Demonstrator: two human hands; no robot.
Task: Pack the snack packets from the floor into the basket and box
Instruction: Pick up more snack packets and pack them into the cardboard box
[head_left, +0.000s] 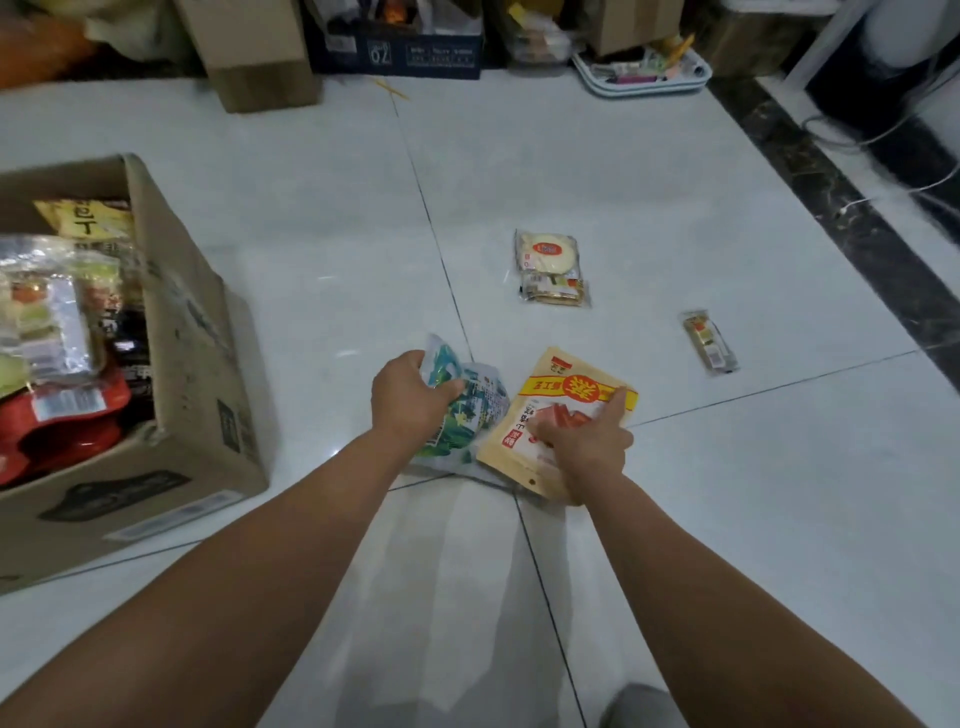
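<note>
My left hand grips a green and white snack packet on the white tile floor. Right beside it my right hand holds a yellow packet with a red and yellow label, fingers curled on its top face and its lower edge lifted. A pale round cracker packet lies farther out, with a smaller packet against its near edge. A thin stick packet lies to the right. The open cardboard box at the left holds several packets.
Cardboard boxes, a dark crate and a white tray of small items line the far wall. A black marble strip and white cables run along the right. My knee shows at the bottom.
</note>
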